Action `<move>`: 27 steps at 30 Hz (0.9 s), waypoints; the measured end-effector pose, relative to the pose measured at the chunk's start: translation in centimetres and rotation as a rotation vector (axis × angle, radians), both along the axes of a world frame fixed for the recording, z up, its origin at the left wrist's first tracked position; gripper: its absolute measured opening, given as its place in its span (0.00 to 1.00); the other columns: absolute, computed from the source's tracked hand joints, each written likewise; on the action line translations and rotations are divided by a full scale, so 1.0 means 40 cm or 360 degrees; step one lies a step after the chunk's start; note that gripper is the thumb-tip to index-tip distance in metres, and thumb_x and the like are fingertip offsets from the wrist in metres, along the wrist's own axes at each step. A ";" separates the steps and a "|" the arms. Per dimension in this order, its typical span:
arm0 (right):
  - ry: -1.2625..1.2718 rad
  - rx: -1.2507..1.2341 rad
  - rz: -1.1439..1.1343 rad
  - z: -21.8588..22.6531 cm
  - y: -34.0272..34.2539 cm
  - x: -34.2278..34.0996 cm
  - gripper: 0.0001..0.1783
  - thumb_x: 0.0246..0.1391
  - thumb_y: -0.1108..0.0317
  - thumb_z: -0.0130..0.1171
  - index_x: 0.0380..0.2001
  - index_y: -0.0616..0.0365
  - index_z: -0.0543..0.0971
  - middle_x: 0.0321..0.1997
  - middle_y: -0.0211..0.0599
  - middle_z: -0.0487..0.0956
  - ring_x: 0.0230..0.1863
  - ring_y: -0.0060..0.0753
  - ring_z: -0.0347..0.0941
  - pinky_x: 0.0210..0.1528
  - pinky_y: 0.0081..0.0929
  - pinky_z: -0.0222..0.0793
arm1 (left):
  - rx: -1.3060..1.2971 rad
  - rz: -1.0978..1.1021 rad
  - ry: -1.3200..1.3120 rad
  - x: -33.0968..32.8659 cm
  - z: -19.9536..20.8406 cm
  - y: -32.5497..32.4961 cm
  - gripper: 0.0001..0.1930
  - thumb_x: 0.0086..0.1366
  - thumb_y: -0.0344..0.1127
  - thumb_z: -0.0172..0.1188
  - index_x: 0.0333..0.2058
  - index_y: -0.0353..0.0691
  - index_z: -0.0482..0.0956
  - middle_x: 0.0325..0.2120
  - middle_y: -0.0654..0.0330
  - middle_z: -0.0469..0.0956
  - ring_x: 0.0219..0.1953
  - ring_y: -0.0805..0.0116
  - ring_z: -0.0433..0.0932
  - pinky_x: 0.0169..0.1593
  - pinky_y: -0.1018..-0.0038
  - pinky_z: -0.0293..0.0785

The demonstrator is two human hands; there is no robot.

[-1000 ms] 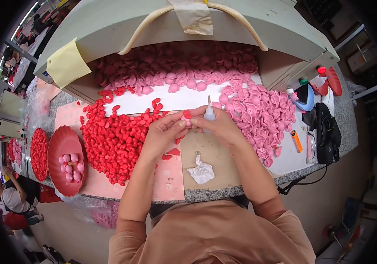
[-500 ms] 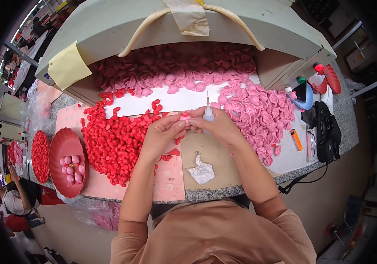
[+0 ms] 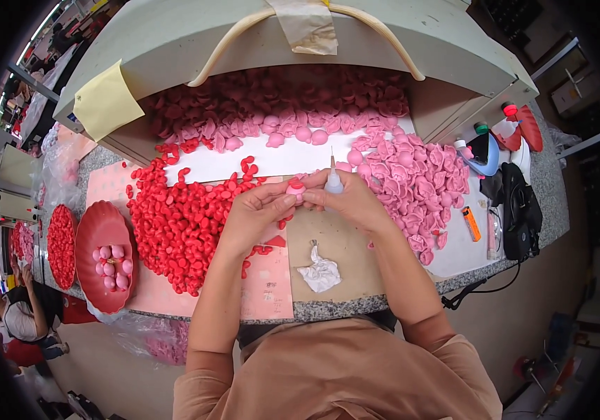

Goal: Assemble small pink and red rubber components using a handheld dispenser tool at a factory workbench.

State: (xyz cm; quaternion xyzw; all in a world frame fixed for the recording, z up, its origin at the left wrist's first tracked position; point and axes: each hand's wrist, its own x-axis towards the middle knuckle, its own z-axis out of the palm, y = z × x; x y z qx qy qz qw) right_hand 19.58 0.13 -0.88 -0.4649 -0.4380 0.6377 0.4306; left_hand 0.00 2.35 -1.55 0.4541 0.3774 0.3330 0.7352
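Note:
Over the middle of the table, my left hand [image 3: 252,215] pinches a small round pink piece [image 3: 298,197] with a red bean-shaped piece [image 3: 294,183] on top of it. My right hand [image 3: 357,204] is closed around a needle-tipped squeeze bottle [image 3: 333,183], its thin needle pointing up. The thumb and finger of that hand also reach the pink piece's right side. Left of my hands spreads a heap of red bean-shaped pieces [image 3: 174,224]. Pink petal-like pieces [image 3: 419,175] are piled to the right. A crumpled white tissue [image 3: 321,271] lies between my forearms.
A grey hooded cabinet [image 3: 195,42] stands at the back, more pink pieces inside it. On the left, a red scalloped dish [image 3: 107,297] holds several pink balls, beside a dish of red pieces [image 3: 62,245]. An orange lighter [image 3: 471,224] and a black bag [image 3: 522,210] lie right.
The pink piece has tilted slightly between my fingers, so the red piece shows a little differently. My hands have otherwise hardly moved, and the whole view has shifted a little.

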 end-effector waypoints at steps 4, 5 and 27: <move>-0.0025 -0.0015 -0.0033 0.004 -0.006 -0.001 0.13 0.49 0.70 0.63 0.38 0.64 0.77 0.31 0.32 0.79 0.31 0.20 0.73 0.35 0.18 0.68 | 0.0033 -0.0018 0.0016 -0.005 -0.005 0.002 0.15 0.60 0.27 0.57 0.47 0.32 0.74 0.37 0.59 0.78 0.39 0.74 0.77 0.43 0.78 0.75; -0.0039 -0.0010 -0.0023 0.002 -0.005 -0.001 0.13 0.49 0.70 0.63 0.38 0.64 0.77 0.32 0.32 0.78 0.32 0.19 0.73 0.35 0.18 0.68 | 0.0049 -0.0032 -0.0006 -0.005 -0.007 0.002 0.15 0.60 0.27 0.58 0.47 0.32 0.74 0.37 0.59 0.78 0.39 0.74 0.77 0.43 0.79 0.74; -0.0060 0.0061 0.0037 -0.014 -0.003 0.003 0.15 0.49 0.70 0.63 0.40 0.64 0.76 0.34 0.32 0.77 0.34 0.19 0.73 0.37 0.18 0.69 | 0.0077 -0.0080 -0.0022 -0.014 -0.016 0.007 0.14 0.59 0.26 0.59 0.45 0.31 0.74 0.36 0.59 0.78 0.38 0.75 0.76 0.43 0.79 0.73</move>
